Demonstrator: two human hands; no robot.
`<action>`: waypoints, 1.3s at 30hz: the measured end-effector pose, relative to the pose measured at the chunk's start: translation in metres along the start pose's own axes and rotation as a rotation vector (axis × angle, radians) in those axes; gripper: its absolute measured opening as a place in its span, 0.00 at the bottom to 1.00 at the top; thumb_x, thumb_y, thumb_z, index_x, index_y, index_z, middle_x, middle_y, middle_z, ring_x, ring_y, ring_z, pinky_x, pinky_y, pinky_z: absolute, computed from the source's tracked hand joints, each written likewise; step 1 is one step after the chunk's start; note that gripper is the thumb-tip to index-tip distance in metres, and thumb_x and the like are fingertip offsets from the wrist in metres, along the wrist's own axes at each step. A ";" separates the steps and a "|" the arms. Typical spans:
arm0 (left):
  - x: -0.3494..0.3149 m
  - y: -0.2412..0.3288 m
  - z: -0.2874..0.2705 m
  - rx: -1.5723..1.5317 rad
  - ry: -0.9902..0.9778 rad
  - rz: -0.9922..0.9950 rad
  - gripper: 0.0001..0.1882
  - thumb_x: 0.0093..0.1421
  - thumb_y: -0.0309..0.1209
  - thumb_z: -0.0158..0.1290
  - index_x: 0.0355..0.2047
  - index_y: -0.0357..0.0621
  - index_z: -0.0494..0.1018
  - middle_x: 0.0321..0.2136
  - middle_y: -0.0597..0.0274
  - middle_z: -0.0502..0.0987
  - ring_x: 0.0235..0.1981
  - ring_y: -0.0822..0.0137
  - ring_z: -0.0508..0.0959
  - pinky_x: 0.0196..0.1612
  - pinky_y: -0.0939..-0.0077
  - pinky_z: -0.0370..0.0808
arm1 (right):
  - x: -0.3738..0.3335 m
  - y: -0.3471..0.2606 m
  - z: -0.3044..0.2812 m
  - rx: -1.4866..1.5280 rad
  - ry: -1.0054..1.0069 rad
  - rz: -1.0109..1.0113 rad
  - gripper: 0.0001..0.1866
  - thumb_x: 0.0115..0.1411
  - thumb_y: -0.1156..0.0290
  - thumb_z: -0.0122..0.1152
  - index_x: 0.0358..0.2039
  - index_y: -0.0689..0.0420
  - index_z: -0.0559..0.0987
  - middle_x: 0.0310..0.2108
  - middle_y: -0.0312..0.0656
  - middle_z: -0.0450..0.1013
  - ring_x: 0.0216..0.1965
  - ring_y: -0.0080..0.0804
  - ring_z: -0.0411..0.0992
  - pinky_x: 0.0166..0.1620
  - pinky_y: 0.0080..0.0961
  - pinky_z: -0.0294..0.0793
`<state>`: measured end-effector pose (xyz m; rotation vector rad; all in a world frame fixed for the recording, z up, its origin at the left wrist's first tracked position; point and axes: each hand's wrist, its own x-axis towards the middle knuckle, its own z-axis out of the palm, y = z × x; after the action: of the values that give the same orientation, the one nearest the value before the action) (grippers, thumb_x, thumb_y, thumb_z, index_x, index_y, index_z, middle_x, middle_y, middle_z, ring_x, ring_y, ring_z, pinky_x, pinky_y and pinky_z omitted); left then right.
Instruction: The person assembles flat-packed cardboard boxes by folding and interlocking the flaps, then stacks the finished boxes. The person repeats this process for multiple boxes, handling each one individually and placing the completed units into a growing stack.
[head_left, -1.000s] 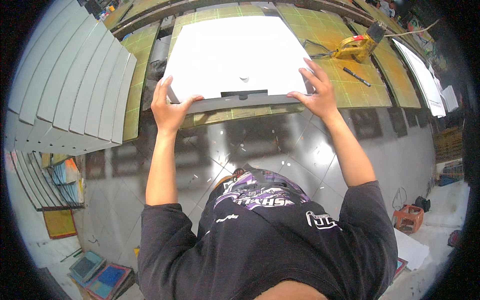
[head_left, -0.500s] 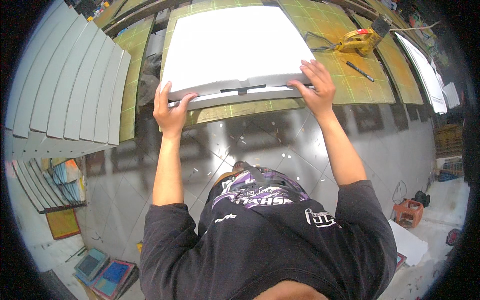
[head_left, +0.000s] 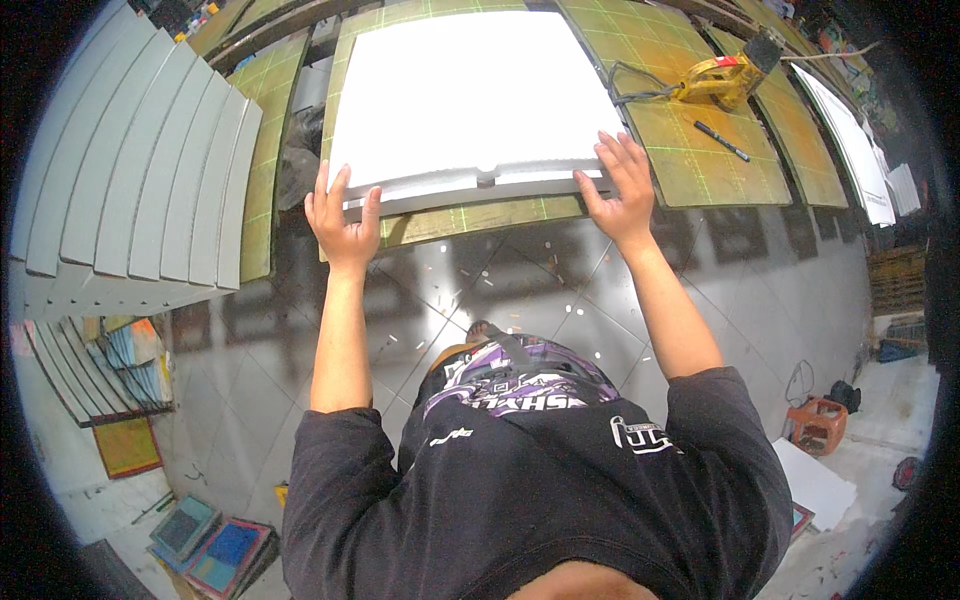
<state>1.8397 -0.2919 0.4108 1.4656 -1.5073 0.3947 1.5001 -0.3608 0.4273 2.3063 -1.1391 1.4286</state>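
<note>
A flat white cardboard box (head_left: 470, 95) lies on the yellow-green work table, its lid down over the top. Along its near side runs a narrow front wall with a small dark slot near the middle. My left hand (head_left: 343, 222) is at the box's near left corner, fingers stretched out and thumb raised apart from them. At the near right corner my right hand (head_left: 618, 195) is open too, fingers spread against the edge. Neither hand grips the box; whether every fingertip touches it I cannot tell.
Right of the box lie a yellow corded power tool (head_left: 722, 80) and a black marker (head_left: 721, 141). A tall stack of white boxes (head_left: 150, 160) stands at the left. White sheets (head_left: 845, 145) lie at the far right. An orange stool (head_left: 817, 425) stands on the tiled floor.
Both hands have loosened from the box's front edge, with fingers now straighter. The lid's near edge sits closer over the front wall, and the dark gap there has narrowed.
</note>
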 end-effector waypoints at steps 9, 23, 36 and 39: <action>-0.017 -0.002 -0.002 0.112 -0.077 0.005 0.22 0.50 0.43 0.53 0.45 0.50 0.69 0.51 0.49 0.64 0.53 0.52 0.62 0.52 0.47 0.51 | -0.017 0.000 0.001 -0.128 -0.085 0.007 0.21 0.42 0.63 0.63 0.39 0.53 0.74 0.45 0.36 0.69 0.51 0.37 0.62 0.52 0.42 0.53; -0.007 0.022 -0.010 0.145 -0.109 -0.194 0.20 0.48 0.42 0.53 0.40 0.47 0.73 0.47 0.48 0.67 0.42 0.51 0.73 0.40 0.66 0.71 | -0.017 -0.003 -0.004 -0.123 -0.077 0.012 0.21 0.41 0.66 0.63 0.39 0.55 0.73 0.45 0.40 0.69 0.50 0.42 0.63 0.50 0.37 0.61; 0.006 0.033 -0.010 -0.487 -0.156 -0.773 0.36 0.45 0.38 0.60 0.51 0.36 0.60 0.46 0.46 0.67 0.49 0.60 0.66 0.51 0.71 0.62 | -0.026 -0.003 0.011 0.136 -0.040 0.471 0.39 0.35 0.59 0.69 0.49 0.52 0.65 0.57 0.54 0.44 0.56 0.50 0.50 0.56 0.40 0.53; 0.008 0.046 -0.023 -0.504 -0.064 -0.779 0.34 0.44 0.36 0.60 0.50 0.35 0.62 0.44 0.51 0.69 0.45 0.63 0.68 0.47 0.72 0.64 | -0.018 -0.018 0.001 0.231 -0.141 0.550 0.44 0.31 0.60 0.72 0.51 0.51 0.63 0.55 0.50 0.48 0.56 0.48 0.50 0.56 0.39 0.54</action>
<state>1.8088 -0.2685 0.4456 1.5131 -0.8759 -0.4712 1.5095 -0.3399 0.4162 2.3847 -1.8479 1.6637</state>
